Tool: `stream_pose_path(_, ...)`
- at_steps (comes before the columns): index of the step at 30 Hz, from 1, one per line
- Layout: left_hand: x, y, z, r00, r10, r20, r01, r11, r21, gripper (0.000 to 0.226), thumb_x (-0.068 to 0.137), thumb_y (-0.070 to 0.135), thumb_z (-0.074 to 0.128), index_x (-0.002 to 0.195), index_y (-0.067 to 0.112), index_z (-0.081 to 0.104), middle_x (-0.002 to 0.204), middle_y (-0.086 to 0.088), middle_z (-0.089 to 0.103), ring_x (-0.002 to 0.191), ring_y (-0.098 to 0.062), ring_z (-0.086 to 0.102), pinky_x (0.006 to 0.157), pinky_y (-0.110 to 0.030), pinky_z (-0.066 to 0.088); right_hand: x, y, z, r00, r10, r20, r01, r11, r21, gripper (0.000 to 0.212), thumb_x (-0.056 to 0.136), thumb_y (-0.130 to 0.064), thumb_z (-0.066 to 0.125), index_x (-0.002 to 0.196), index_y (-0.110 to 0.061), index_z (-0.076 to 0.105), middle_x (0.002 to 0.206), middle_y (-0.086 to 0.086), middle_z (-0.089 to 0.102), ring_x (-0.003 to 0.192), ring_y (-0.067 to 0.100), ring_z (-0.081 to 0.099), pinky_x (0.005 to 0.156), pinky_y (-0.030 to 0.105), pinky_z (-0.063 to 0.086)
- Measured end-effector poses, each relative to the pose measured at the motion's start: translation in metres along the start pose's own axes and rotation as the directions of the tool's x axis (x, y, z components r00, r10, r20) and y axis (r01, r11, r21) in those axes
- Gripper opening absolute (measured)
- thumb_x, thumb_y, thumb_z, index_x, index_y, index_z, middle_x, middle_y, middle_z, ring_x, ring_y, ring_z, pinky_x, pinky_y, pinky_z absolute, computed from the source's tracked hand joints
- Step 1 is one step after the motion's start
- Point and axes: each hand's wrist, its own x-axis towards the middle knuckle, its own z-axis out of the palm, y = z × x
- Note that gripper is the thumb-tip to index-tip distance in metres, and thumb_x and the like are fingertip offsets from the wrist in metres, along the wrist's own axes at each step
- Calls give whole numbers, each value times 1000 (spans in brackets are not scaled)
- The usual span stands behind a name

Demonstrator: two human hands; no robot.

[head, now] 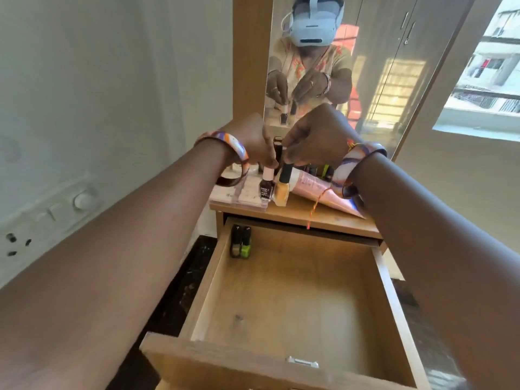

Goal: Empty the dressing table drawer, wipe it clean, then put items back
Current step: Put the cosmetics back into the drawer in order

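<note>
The wooden drawer (295,299) is pulled out below me, and two small nail polish bottles (241,242) stand in its far left corner. On the dressing table top (323,216), my left hand (250,142) pinches the pale cap of a dark maroon nail polish bottle (266,187). My right hand (315,136) pinches the black cap of a yellow nail polish bottle (282,191). Both bottles stand upright, side by side. A pink tube (323,190) lies just right of them.
A clear plastic organiser (242,197) sits on the left of the table top, and more small bottles (318,171) stand behind the tube. A mirror (337,66) rises behind. A wall with switches (70,204) is on the left, a window (484,80) on the right.
</note>
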Motion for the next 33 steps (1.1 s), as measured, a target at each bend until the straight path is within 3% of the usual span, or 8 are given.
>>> stream_pose_path(3,-29,-31,25,995,-69,77,64,996,64,6,80,16,73,81,10,72,79,-1,62,68,-12,55,61,-20,42,-28,3,41,996,28,87,-28,1000,9,14,68,-2,76,80,-9,72,66,-5,60,61,7,56,57,16,50)
stream_pose_path(5,-40,-49,45,988,-118,101,106,987,117,6,78,15,74,82,10,73,87,-4,69,78,-16,61,70,-24,45,-42,10,70,990,48,134,-46,999,-15,12,69,-1,74,76,-10,71,68,-5,59,66,7,55,53,8,43)
stream_pose_path(9,-51,-74,82,979,-197,50,188,972,142,12,80,17,72,92,13,74,100,-5,72,92,-22,67,79,-30,50,-54,26,115,981,140,131,-154,982,107,16,74,3,70,86,-7,66,87,3,65,80,13,62,60,14,49)
stream_pose_path(12,-55,-81,102,975,-222,1,219,961,170,12,82,17,69,93,18,73,105,-4,70,95,-24,66,80,-32,52,-58,33,134,978,182,104,-195,971,137,26,77,6,65,64,-17,59,84,6,66,82,20,65,72,28,58)
stream_pose_path(18,-55,-83,122,976,-216,-20,214,943,256,20,90,13,57,105,16,71,109,-8,66,96,-27,64,79,-33,51,-59,41,150,973,217,80,-228,957,178,26,80,4,64,65,-17,59,88,5,64,78,14,58,56,11,41)
stream_pose_path(22,-54,-86,128,976,-214,-28,212,925,317,20,91,13,55,104,14,69,102,-8,68,89,-27,65,75,-33,52,-58,43,154,969,223,103,-240,948,211,21,81,3,65,69,-15,60,85,0,58,69,5,49,53,8,35)
stream_pose_path(27,-56,-87,130,982,-185,-40,185,898,399,20,93,12,52,104,11,68,101,-10,68,90,-27,65,70,-30,46,-55,42,162,961,255,112,-274,935,225,30,81,4,63,61,-18,56,91,5,60,83,15,57,62,16,44)
stream_pose_path(33,-56,-81,128,988,-153,-34,149,853,500,18,94,12,52,104,8,65,102,-11,68,93,-29,65,72,-31,47,-54,43,164,953,284,108,-302,923,238,30,81,5,62,63,-18,55,93,7,61,83,16,57,69,21,48)
